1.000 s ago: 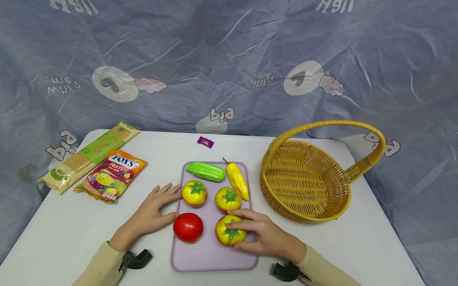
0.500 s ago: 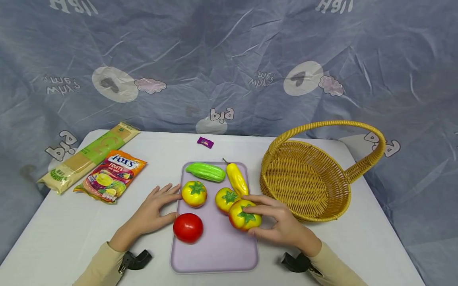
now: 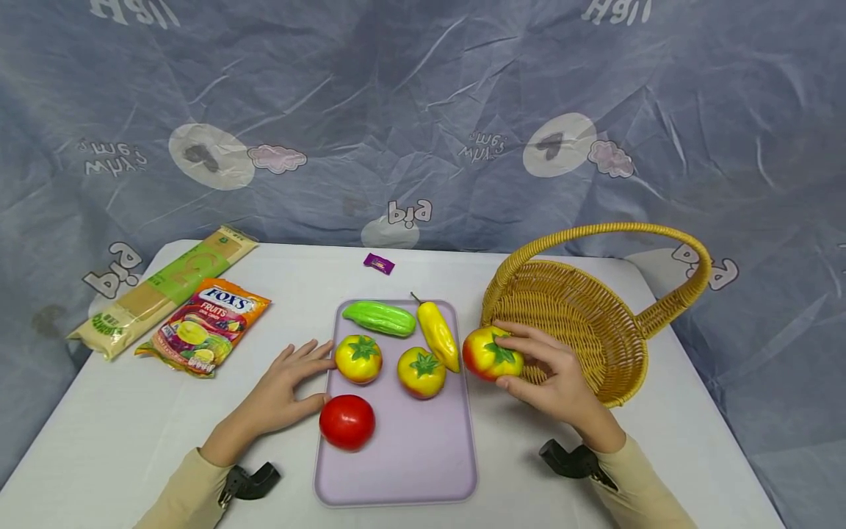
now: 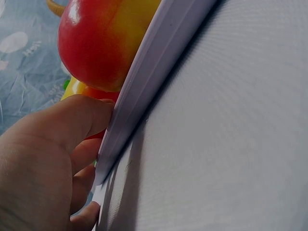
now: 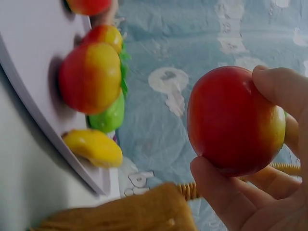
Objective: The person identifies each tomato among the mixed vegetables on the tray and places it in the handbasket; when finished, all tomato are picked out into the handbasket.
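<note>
My right hand holds a yellow-and-red tomato with a green leafy top, raised between the tray and the basket. In the right wrist view, the thumb and fingers pinch this tomato by its sides. My left hand rests with spread fingers against the left edge of the lilac tray. On the tray lie a red tomato-like piece, two more yellow-and-red tomatoes, one left and one right, a green cucumber-like vegetable and a yellow pepper.
A wicker basket with a tall handle stands right of the tray, partly behind my right hand. At the left lie a bag of fruit candy and a long noodle pack. A small purple wrapped candy lies at the back.
My right hand has lifted the nearest yellow-and-red tomato off the tray and carried it right and away from me, to the basket's near-left side. The left hand has stayed put.
</note>
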The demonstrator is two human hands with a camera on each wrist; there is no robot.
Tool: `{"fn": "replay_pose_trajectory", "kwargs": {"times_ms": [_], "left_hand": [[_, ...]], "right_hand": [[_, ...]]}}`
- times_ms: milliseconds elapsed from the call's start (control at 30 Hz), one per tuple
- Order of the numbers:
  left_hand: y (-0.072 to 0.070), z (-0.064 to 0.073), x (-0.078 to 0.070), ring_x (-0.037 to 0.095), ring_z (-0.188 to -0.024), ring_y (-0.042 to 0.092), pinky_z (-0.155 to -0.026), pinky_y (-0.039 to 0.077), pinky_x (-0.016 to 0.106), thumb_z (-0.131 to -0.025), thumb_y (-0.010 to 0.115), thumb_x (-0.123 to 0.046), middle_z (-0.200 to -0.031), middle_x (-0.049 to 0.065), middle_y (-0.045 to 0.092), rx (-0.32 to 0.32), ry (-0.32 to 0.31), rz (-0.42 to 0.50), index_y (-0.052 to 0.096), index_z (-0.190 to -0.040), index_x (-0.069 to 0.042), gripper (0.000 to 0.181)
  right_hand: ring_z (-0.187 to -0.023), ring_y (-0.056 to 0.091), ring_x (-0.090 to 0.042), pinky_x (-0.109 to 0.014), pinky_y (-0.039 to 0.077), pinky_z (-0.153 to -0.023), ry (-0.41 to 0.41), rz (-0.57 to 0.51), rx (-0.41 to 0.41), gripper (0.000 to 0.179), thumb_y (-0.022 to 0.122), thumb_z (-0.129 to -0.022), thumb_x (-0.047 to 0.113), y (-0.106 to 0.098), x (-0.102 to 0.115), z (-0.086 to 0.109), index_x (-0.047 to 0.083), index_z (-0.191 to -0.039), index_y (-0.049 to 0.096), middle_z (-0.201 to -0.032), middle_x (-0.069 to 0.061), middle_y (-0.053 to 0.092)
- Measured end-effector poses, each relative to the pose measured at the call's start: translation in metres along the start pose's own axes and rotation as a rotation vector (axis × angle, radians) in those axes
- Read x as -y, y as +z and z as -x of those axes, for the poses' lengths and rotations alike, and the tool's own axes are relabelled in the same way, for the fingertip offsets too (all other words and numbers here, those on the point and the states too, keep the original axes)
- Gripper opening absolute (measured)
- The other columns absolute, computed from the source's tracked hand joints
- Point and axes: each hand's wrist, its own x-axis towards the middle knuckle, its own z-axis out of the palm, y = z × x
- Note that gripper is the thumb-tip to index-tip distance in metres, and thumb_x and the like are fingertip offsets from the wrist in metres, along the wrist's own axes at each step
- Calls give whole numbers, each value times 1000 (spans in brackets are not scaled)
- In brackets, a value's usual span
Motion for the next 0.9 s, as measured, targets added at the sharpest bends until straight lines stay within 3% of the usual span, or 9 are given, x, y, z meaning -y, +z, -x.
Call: {"fn": "replay_pose_trajectory", "kwargs": {"times_ms": [200,400,467,633,700,900], "left_hand": [[-1,0,-1,45,-145,43,-118,20,75,-83,77,-26,-154,11,54,0,-4,13,69,-130,-16,48],[-1,1,0,45,-145,44,-117,21,76,-83,78,-27,-153,12,54,-3,3,21,69,-129,-15,49],[0,0,0,45,-145,44,-117,21,76,-83,78,-27,-153,11,54,-4,3,23,69,-129,-16,49],[0,1,0,45,-145,44,-117,20,75,-83,78,-26,-153,11,54,-6,1,24,69,-129,-15,49],[0,1,0,45,-145,44,-117,20,75,-83,78,-26,-153,11,54,-8,2,24,69,-129,-15,49],[0,0,0,45,-145,44,-117,21,75,-83,78,-26,-153,11,54,-8,3,20,69,-129,-16,49]], "right_hand": [[-123,63,-5,-17,60,-81,81,-35,-40,58,75,-65,-26,-12,-1,-2,-9,-120,68,-140,-7,62],[-117,63,2,-13,59,-79,144,78,-113,53,77,-68,-23,-20,-1,-2,-12,-118,68,-139,14,61],[-115,63,4,-12,59,-78,157,120,-148,51,77,-69,-21,-22,-3,-2,-11,-118,68,-138,11,62],[-111,64,6,-10,58,-75,240,169,-204,50,77,-73,-18,-23,-9,-2,-7,-121,69,-134,-19,65],[-110,62,9,-9,57,-74,283,195,-202,49,78,-75,-15,-24,-12,-2,-6,-122,69,-134,-25,63],[-105,57,15,-7,56,-73,393,285,-163,46,80,-81,-3,-26,-21,-2,-1,-126,68,-135,-23,63]]}}
